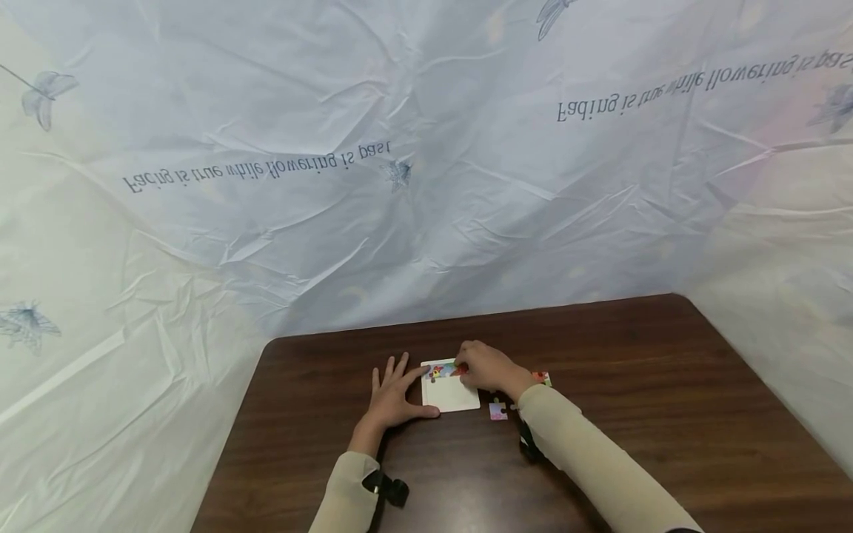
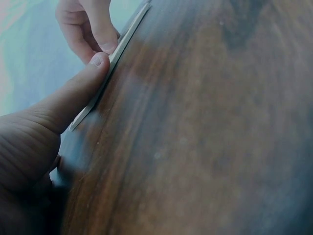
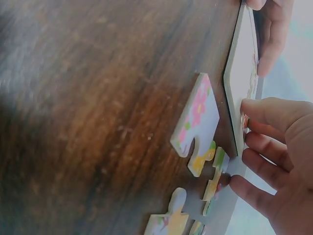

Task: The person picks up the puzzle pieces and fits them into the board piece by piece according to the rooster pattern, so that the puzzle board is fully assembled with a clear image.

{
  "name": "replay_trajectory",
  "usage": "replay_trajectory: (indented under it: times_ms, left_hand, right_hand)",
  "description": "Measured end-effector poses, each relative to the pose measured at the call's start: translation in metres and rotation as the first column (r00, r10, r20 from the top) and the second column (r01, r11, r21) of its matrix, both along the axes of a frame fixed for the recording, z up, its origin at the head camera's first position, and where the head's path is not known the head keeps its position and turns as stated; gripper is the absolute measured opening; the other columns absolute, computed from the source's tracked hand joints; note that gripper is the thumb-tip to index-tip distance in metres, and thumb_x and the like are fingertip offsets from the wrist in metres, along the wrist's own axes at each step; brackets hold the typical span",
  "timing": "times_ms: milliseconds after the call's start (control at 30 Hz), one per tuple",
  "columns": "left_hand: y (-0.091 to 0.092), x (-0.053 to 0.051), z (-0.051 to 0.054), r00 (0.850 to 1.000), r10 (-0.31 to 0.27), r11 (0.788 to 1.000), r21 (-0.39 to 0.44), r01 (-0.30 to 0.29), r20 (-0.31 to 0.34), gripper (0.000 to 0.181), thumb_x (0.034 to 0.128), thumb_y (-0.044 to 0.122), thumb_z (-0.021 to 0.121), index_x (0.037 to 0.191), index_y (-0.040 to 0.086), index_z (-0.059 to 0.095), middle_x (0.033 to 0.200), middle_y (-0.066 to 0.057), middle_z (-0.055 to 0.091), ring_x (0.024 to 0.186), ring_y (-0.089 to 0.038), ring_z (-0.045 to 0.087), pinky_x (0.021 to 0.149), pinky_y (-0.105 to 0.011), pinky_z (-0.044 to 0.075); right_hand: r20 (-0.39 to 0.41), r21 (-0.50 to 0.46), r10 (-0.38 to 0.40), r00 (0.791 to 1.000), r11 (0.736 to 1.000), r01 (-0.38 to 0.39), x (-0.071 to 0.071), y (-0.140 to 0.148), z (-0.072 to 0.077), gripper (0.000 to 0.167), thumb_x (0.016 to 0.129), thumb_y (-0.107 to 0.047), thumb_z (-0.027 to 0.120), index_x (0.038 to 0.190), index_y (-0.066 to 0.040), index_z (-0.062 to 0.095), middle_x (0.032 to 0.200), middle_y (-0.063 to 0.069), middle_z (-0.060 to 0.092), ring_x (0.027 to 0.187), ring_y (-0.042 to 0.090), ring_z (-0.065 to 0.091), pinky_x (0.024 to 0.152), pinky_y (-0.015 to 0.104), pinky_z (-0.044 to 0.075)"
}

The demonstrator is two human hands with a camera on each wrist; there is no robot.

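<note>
A white puzzle board (image 1: 452,397) lies flat on the table, with colorful pieces (image 1: 437,371) set along its far side. My left hand (image 1: 392,400) spreads its fingers at the board's left side; the thumb (image 2: 83,85) touches the near edge and the index finger reaches the far left corner. Over the far right part of the board, my right hand (image 1: 492,368) pinches a puzzle piece (image 1: 460,368) between thumb and fingers. Most of that piece is hidden by the fingers. Its other fingers are loosely bent beside the board in the right wrist view.
To the right of the board lie several loose puzzle pieces. One with pink flowers (image 3: 198,112) is nearest it; a reddish one (image 1: 543,378) lies beyond my right wrist. The dark wooden table (image 1: 300,437) ends at a white printed sheet (image 1: 400,244) behind.
</note>
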State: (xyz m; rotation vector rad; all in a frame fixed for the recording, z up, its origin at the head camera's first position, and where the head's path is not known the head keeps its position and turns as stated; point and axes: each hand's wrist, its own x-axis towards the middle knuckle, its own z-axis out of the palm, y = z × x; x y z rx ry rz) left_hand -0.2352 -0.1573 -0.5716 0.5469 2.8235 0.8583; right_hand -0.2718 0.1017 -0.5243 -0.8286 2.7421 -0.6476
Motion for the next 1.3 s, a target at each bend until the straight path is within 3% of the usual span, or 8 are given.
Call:
replay_trajectory:
  times_ms: [367,733,1000,1167,1300]
  left_hand:
    - [-0.003,-0.001,-0.002,1.000,-0.026,1.000,-0.001,0.026,0.010,0.089,0.0854,0.061,0.083,0.160,0.026,0.050,0.174,-0.020,0.017,0.160,-0.050,0.003,0.121,-0.075,-0.003]
    - [-0.002,-0.002,0.001,1.000,-0.015,1.000,0.004,0.014,0.018,0.090,0.0856,0.057,0.084,0.161,0.025,0.048,0.174,-0.020,0.016,0.160,-0.049,0.003,0.121,-0.075,-0.004]
    - [-0.002,-0.003,-0.003,1.000,-0.022,1.000,0.009,0.022,-0.005,0.092,0.0834,0.063,0.083,0.160,0.025,0.049,0.174,-0.021,0.018,0.159,-0.050,0.004,0.121,-0.076,-0.003]
    - [0.002,-0.005,0.002,1.000,-0.015,1.000,0.006,0.015,-0.007,0.091,0.0847,0.057,0.085,0.161,0.025,0.048,0.174,-0.020,0.017,0.160,-0.050,0.004,0.121,-0.075,-0.004]
    - [-0.001,-0.001,0.000,1.000,-0.010,1.000,0.014,0.009,0.011,0.091,0.0835,0.057,0.086,0.160,0.025,0.049,0.174,-0.020,0.017,0.160,-0.050,0.004,0.121,-0.075,-0.005]
  right_hand:
    - [0.044,-0.048,-0.041,0.998,0.998,0.043,0.001,0.001,-0.003,0.028,0.096,-0.008,0.077,0.123,-0.003,0.077,0.126,0.013,0.066,0.117,0.034,0.063,0.093,0.050,0.057]
    - [0.021,-0.104,0.047,0.999,0.994,-0.045,-0.005,0.009,0.000,0.026,0.098,-0.009,0.074,0.123,0.001,0.076,0.120,0.013,0.067,0.106,0.031,0.065,0.089,0.050,0.057]
    - [-0.029,-0.160,0.053,0.998,0.986,-0.057,-0.005,0.024,-0.003,0.016,0.104,-0.014,0.069,0.115,-0.009,0.079,0.111,0.003,0.068,0.095,0.018,0.064,0.083,0.043,0.057]
    - [-0.057,-0.138,0.038,0.998,0.989,-0.045,0.001,0.039,0.008,0.015,0.105,-0.013,0.068,0.115,-0.007,0.078,0.113,0.005,0.069,0.091,0.017,0.064,0.084,0.044,0.058]
    - [-0.030,-0.069,0.053,0.998,0.996,-0.055,0.009,0.051,0.012,0.014,0.103,-0.010,0.070,0.113,-0.007,0.078,0.112,0.006,0.070,0.091,0.016,0.065,0.082,0.042,0.058]
